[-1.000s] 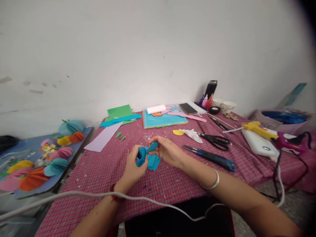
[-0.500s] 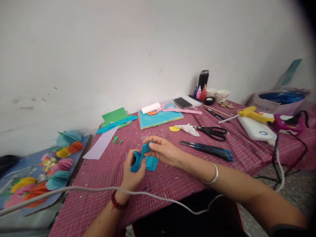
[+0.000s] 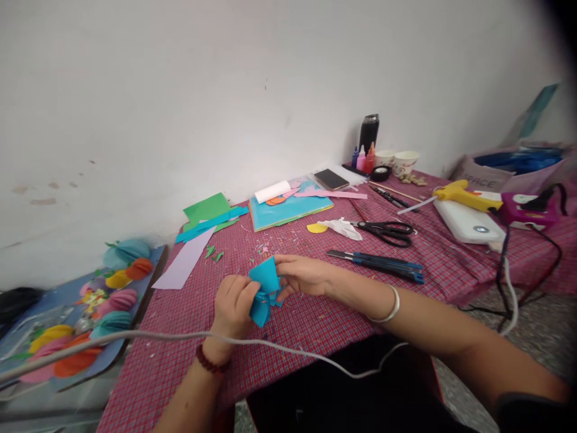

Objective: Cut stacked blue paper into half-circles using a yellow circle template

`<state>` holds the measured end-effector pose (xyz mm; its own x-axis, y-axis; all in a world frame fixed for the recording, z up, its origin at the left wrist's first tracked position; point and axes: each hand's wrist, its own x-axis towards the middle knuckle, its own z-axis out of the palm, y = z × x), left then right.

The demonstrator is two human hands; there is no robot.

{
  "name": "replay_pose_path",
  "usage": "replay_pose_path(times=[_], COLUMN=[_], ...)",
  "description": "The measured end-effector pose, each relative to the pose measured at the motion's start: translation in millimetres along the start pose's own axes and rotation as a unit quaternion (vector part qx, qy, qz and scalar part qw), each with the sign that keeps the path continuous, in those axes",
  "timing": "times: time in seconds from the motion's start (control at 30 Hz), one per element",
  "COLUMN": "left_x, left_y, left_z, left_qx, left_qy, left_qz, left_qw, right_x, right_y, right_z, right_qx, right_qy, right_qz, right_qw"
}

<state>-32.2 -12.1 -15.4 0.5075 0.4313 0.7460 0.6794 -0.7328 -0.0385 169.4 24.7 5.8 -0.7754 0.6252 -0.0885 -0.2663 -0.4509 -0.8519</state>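
My left hand [image 3: 232,311] and my right hand [image 3: 303,276] meet over the red checked tablecloth [image 3: 315,325]. Both pinch a folded bundle of blue paper pieces [image 3: 265,290] held just above the cloth. The left hand's fingers curl round its lower left part. The right hand's fingertips press on its upper right edge. A red bead bracelet is on my left wrist and a silver bangle on my right.
A white cable [image 3: 135,344] crosses in front of my arms. Black scissors [image 3: 385,231], a blue craft knife [image 3: 383,264], a yellow glue gun [image 3: 464,195], a white box [image 3: 469,224], coloured paper sheets [image 3: 288,207] and cups [image 3: 406,161] lie beyond. Paper flowers on a board [image 3: 85,313] sit at left.
The blue paper bundle has been turned and now shows a flat face upward. My hands have drawn slightly nearer me, and the camera has shifted so the table sits higher and more to the right.
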Motion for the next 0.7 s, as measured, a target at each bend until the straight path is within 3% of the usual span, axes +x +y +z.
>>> replay_pose_path(times=[0.07, 0.13, 0.2, 0.23, 0.3, 0.37, 0.43, 0.5, 0.57, 0.63, 0.7], left_x=[1.2, 3.2, 6.2, 8.0, 12.2, 16.6, 20.2, 22.6, 24.0, 24.9, 25.8], left_y=[1.3, 4.2, 7.5, 8.9, 10.8, 11.8, 12.8, 14.5, 16.8, 18.8, 19.2], left_z=[-0.1, 2.4, 5.8, 7.1, 9.0, 10.1, 11.6, 14.1, 17.2, 20.1, 21.7], left_qx=[0.01, -0.009, -0.067, -0.112, -0.236, -0.39, -0.53, -0.607, -0.624, -0.609, -0.586], left_qy=[-0.014, -0.025, -0.029, -0.027, -0.007, 0.031, 0.063, 0.076, 0.083, 0.1, 0.126], left_qz=[0.004, -0.037, -0.132, -0.2, -0.342, -0.444, -0.484, -0.497, -0.502, -0.501, -0.499], left_qw=[1.0, 0.999, 0.989, 0.973, 0.909, 0.806, 0.693, 0.615, 0.593, 0.607, 0.626], right_x=[1.2, 3.4, 5.6, 6.5, 7.5, 7.6, 7.8, 9.0, 11.0, 13.0, 13.8], right_y=[0.2, -0.6, -2.6, -4.0, -6.6, -7.9, -6.9, -3.7, 0.8, 5.2, 7.7], right_z=[-1.2, -2.8, -6.9, -10.3, -18.6, -26.0, -29.2, -27.2, -21.7, -15.8, -12.0], right_qx=[-0.019, -0.049, -0.143, -0.223, -0.41, -0.553, -0.63, -0.669, -0.689, -0.692, -0.669], right_qy=[-0.014, 0.026, 0.113, 0.153, 0.199, 0.202, 0.191, 0.173, 0.142, 0.105, 0.091], right_qz=[0.005, -0.048, -0.147, -0.202, -0.297, -0.342, -0.341, -0.333, -0.338, -0.349, -0.364], right_qw=[1.0, 0.997, 0.972, 0.941, 0.839, 0.732, 0.671, 0.641, 0.625, 0.622, 0.641])
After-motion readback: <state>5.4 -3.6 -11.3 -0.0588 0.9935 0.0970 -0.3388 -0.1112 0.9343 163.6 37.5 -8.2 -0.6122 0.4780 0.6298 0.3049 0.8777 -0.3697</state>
